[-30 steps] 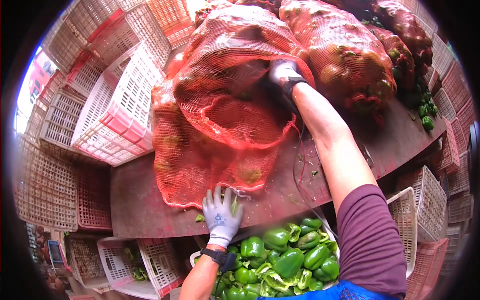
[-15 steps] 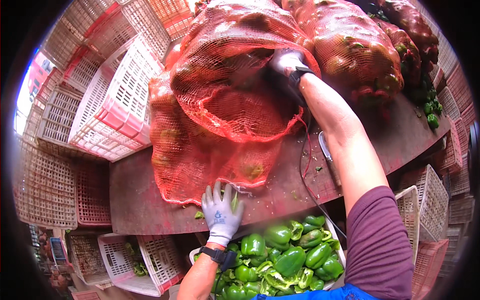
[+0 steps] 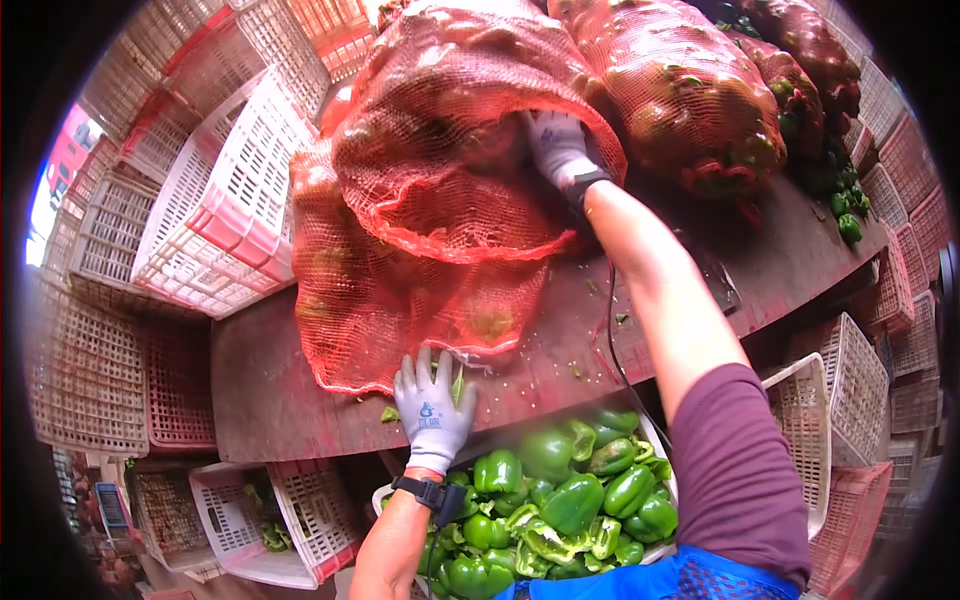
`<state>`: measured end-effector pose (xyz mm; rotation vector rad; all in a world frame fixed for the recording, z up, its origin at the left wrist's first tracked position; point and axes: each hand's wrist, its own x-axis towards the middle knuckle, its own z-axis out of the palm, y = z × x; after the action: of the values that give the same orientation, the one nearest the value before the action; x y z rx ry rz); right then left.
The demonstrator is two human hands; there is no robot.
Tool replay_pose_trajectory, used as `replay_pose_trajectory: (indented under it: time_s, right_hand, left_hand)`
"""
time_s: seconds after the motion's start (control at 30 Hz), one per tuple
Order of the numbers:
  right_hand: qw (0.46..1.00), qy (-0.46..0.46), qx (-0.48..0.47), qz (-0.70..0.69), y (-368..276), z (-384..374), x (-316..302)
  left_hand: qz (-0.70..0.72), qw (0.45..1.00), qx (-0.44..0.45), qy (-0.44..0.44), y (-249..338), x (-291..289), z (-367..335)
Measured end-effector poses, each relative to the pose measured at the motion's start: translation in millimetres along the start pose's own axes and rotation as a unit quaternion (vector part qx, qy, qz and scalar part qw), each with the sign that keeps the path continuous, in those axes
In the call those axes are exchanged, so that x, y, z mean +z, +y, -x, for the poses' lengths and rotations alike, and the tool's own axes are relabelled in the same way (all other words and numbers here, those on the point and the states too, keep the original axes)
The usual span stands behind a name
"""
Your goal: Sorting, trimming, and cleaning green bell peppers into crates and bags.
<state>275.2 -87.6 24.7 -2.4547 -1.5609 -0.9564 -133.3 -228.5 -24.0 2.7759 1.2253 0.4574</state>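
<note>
1. Against the near edge of the table (image 3: 260,400), a pale crate (image 3: 660,448) holds glossy green peppers (image 3: 575,505), some split.
2. On the table by that edge, the gloved left hand (image 3: 435,410) lies flat, fingers slightly parted, tips at a red mesh hem (image 3: 345,384); a green scrap (image 3: 458,385) shows beside its thumb, whether gripped I cannot tell.
3. Over the table's near edge runs a dark cable (image 3: 620,365); it could snag the net, since it passes close to the sack mouth.
4. Mid-table lies the open sack (image 3: 460,130): red net, bulging, its slack mouth gaping nearward. Contents look blurred; they could roll out if that rim were dragged down.
5. Above the table, the right hand (image 3: 558,145) reaches inside; its fingertips are hidden, so closure and hold cannot be told. Its wristband (image 3: 585,185) could catch the mesh.
6. Toward the table's far right sits 1 plump sack (image 3: 680,90).
</note>
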Motion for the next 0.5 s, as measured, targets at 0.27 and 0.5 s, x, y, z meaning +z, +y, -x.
replay_pose_trajectory:
  time_s: [0.27,0.5]
  right_hand:
    - [0.957,-0.062,-0.053,-0.278,-9,41,-90]
    - [0.536,-0.267,0.097,-0.795,57,98,-139]
  left_hand:
    - [-0.018,1.0,-0.005,0.023,-9,5,9]
    - [0.194,0.968,0.008,0.159,30,-24,-16]
